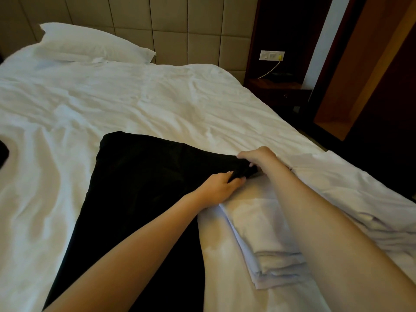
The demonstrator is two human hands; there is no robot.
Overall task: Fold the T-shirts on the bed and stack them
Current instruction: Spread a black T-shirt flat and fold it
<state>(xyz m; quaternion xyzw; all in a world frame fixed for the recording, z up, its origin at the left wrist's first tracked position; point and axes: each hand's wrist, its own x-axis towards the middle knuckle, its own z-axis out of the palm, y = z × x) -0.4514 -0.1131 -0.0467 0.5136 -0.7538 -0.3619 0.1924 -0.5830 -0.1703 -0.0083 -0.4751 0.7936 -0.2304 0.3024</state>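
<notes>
A black T-shirt lies spread on the white bed, running from the middle toward the near edge. Its right corner is bunched into a point. My left hand grips that bunched black cloth from below. My right hand pinches the same corner just beyond it, fingers curled over the cloth. A stack of folded white T-shirts lies under and between my forearms at the right. More white folded cloth lies beside it near the bed's right edge.
A white pillow rests against the padded headboard at the back left. A dark item shows at the left frame edge. A dark nightstand with a wall socket and yellow cable stands right of the bed.
</notes>
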